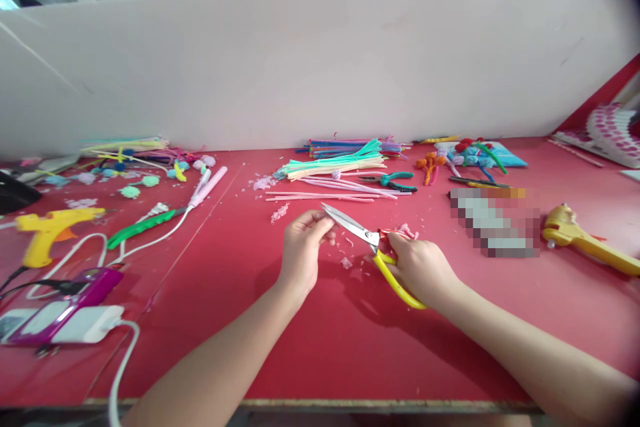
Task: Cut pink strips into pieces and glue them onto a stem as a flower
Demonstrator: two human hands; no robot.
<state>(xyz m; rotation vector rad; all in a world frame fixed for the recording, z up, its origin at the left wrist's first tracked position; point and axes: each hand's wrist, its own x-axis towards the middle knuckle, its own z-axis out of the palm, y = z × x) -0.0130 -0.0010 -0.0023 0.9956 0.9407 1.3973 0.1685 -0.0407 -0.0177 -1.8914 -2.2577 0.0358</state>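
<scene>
My right hand [420, 268] grips a pair of scissors [353, 223] with yellow handles, its blades pointing up and left. At the blade tips, my left hand [301, 250] is closed in a pinch; whatever lies between its fingertips is too small or hidden to make out. Small pink fluff trimmings [347, 263] lie on the red table below the blades. Just beyond my hands are pink pipe cleaners [320, 197] in a loose row. Behind them sits a bundle of turquoise pipe cleaners [335, 163].
Teal-handled pliers [397, 180] lie beyond the scissors. A yellow glue gun [585, 233] rests at right, another yellow glue gun [50, 230] at left. Near the left edge are a purple-and-white power strip [75, 313] and cables. A white partition [320, 73] stands behind the table.
</scene>
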